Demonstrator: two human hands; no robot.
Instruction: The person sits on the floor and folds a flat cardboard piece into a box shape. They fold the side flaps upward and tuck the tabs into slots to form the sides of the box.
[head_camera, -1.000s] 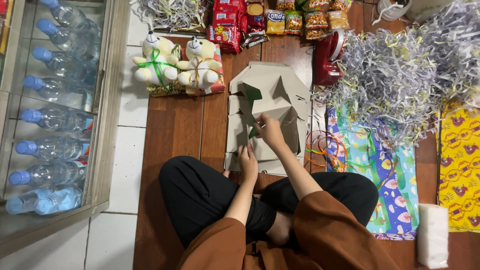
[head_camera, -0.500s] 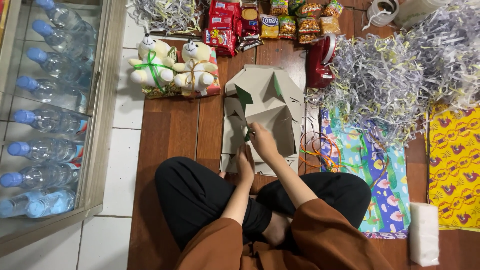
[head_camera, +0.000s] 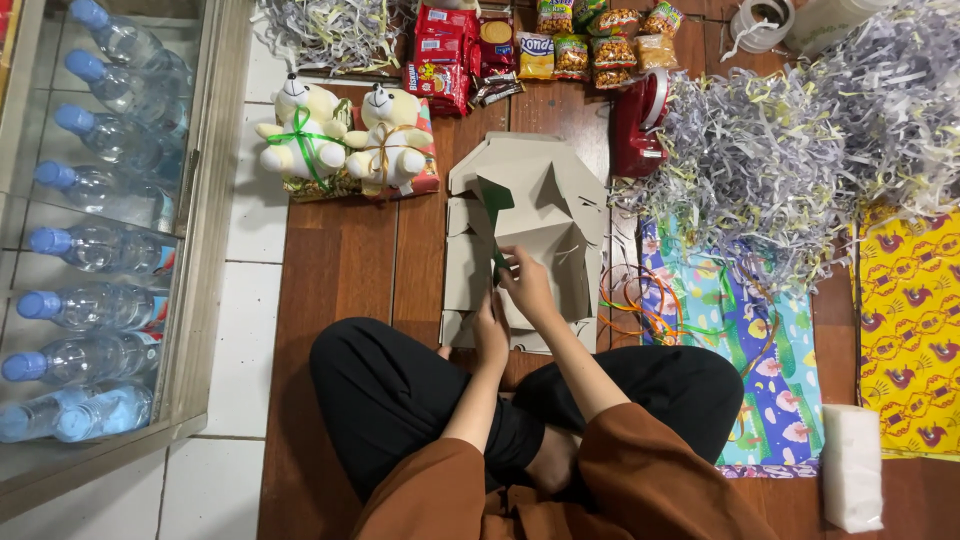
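I sit cross-legged on a wooden floor with a flat grey cardboard box blank (head_camera: 545, 215) lying in front of my knees. My right hand (head_camera: 528, 285) pinches a green flap (head_camera: 492, 205) of the box that stands up from its middle. Just below it, my left hand (head_camera: 490, 335) rests on the near part of the cardboard, fingers pointing up toward the flap. Both forearms reach forward from brown sleeves.
Two white teddy bears (head_camera: 345, 135) sit far left of the box. Snack packets (head_camera: 520, 45) line the top, by a red tape dispenser (head_camera: 638, 125). Shredded paper (head_camera: 790, 140) piles right, above patterned wrapping sheets (head_camera: 750, 340). Water bottles (head_camera: 90, 260) fill a glass cabinet left.
Both hands have drawn slightly nearer my body along the cardboard, and the green flap now stands more upright. The view has shifted a little.
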